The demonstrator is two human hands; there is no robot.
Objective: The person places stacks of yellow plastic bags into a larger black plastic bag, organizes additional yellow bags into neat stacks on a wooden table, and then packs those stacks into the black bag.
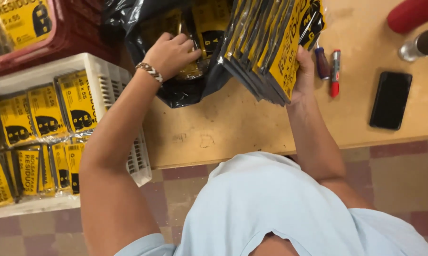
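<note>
The right hand [303, 76] is at the upper middle of the frame, its fingers closed around the lower end of a stack of flat packets [271, 47] with yellow and black labels. The stack is fanned and tilted, its long axis running from the hand up toward the top edge of the frame, leaning slightly right; the packet edges face the lower left. It is held above the tabletop [233, 128], just right of a black plastic bag [176, 90].

The left hand [170, 54] is at the upper centre, reaching into the open mouth of the black plastic bag. Its fingers are curled down onto a yellow packet [195, 66] inside the bag; whether they fully grip it cannot be told, as the fingertips are hidden. A beaded bracelet [150, 72] sits on that wrist.

At the left of the frame a white crate [109, 80] holds rows of similar yellow packets standing on edge. A red crate [67, 33] with more of them is at the upper left. On the tabletop right of the stack lie a screwdriver [322, 61] and a red marker [335, 73], side by side, both pointing up and down the frame. A black phone [391, 99] lies farther right, well apart from the hands.
</note>
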